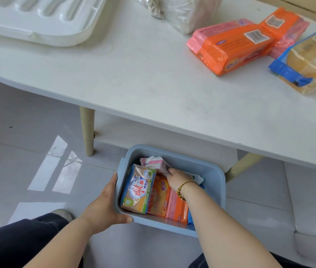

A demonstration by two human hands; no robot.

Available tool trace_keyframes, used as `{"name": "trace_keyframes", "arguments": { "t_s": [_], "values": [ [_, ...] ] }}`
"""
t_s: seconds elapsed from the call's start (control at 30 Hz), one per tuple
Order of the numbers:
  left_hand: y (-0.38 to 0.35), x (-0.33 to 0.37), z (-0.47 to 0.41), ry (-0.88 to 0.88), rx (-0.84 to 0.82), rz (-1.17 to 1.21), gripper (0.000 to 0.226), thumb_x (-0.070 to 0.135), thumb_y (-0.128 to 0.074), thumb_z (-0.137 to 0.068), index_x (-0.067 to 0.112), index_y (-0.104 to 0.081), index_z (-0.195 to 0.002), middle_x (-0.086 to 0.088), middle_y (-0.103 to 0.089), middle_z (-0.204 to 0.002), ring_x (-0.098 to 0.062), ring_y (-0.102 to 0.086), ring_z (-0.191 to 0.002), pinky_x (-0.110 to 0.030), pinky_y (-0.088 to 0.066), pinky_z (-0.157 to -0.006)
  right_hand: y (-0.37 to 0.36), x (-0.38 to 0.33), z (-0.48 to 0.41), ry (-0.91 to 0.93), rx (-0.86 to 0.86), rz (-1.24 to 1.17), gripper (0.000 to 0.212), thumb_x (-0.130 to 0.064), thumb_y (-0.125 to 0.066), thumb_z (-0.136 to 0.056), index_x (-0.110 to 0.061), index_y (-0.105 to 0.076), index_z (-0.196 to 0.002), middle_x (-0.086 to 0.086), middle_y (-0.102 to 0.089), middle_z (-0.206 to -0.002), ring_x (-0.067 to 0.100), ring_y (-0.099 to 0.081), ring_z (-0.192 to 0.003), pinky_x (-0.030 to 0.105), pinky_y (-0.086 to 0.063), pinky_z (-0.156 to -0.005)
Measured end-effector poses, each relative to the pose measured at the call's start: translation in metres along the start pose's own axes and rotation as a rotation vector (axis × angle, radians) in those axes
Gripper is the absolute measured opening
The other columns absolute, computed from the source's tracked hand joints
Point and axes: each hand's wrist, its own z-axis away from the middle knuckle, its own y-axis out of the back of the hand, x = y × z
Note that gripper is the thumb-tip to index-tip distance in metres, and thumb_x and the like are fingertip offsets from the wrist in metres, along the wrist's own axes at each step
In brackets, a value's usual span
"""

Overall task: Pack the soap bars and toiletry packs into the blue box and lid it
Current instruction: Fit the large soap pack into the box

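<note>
Right grip snug around pink pack

The person is wearing dark navy denim trousers with pale stitching running along a seam, and a grey, rounded soft shoe is peeking out beyond the left knee. Both forearms are showing bare. A thin braided cord bracelet of gold and dark strands is circling the wrist behind the right hand.
</note>
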Motion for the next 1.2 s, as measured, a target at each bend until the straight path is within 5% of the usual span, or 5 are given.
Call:
{"name": "trace_keyframes", "arguments": {
  "t_s": [0.33, 0.53, 0.77, 0.97, 1.2],
  "values": [
    [0.0, 0.005, 0.003, 0.024, 0.001, -0.032, 0.126, 0.022, -0.084, -0.063, 0.022, 0.013, -0.144, 0.0, -0.021, -0.151, -0.019, -0.03, -0.134, -0.031, -0.032, -0.109, -0.004, 0.027, 0.006, 0.132, 0.058, 0.549, 0.076, -0.009, -0.06, -0.08, -0.019, -0.019, -0.145, 0.004, -0.026, -0.149, 0.029, -0.03, -0.129, 0.035, -0.026, -0.104],
    [0.004, 0.014, 0.006, 0.061, 0.034, -0.164, 0.121, 0.035, -0.082, -0.064, 0.02, 0.007, -0.145, 0.001, -0.024, -0.151, -0.018, -0.034, -0.133, -0.031, -0.036, -0.106, 0.01, 0.043, 0.009, 0.057, 0.194, 0.482, 0.035, -0.005, -0.036, -0.094, -0.003, -0.042, -0.128, 0.016, -0.049, -0.13, 0.029, -0.047, -0.12, 0.036, -0.042, -0.096],
    [0.012, 0.076, 0.005, -0.148, 0.517, -0.459, 0.043, 0.039, -0.056, -0.086, 0.016, -0.056, -0.123, -0.004, -0.058, -0.127, -0.026, -0.055, -0.111, -0.034, -0.045, -0.082, 0.011, 0.055, 0.009, -0.021, 0.118, 0.641, 0.028, -0.002, -0.039, -0.094, -0.004, -0.054, -0.117, 0.012, -0.058, -0.123, 0.025, -0.054, -0.113, 0.03, -0.047, -0.089],
    [-0.007, 0.103, -0.037, -0.242, 0.302, -0.835, 0.037, 0.025, -0.039, -0.096, 0.022, -0.044, -0.132, 0.002, -0.052, -0.133, -0.019, -0.045, -0.122, -0.031, -0.04, -0.093, 0.011, 0.06, 0.002, 0.018, 0.085, 0.683, 0.026, 0.0, -0.039, -0.093, -0.004, -0.056, -0.112, 0.007, -0.064, -0.116, 0.02, -0.061, -0.105, 0.024, -0.042, -0.062],
    [-0.023, 0.111, -0.064, -0.164, 0.228, -0.965, 0.031, 0.027, -0.041, -0.095, 0.017, -0.053, -0.122, -0.003, -0.059, -0.122, -0.021, -0.052, -0.114, -0.031, -0.045, -0.085, 0.009, 0.068, 0.0, 0.09, 0.091, 0.691, 0.023, -0.001, -0.043, -0.092, -0.004, -0.059, -0.108, 0.009, -0.064, -0.114, 0.023, -0.061, -0.103, 0.027, -0.045, -0.074]
  ]
}}
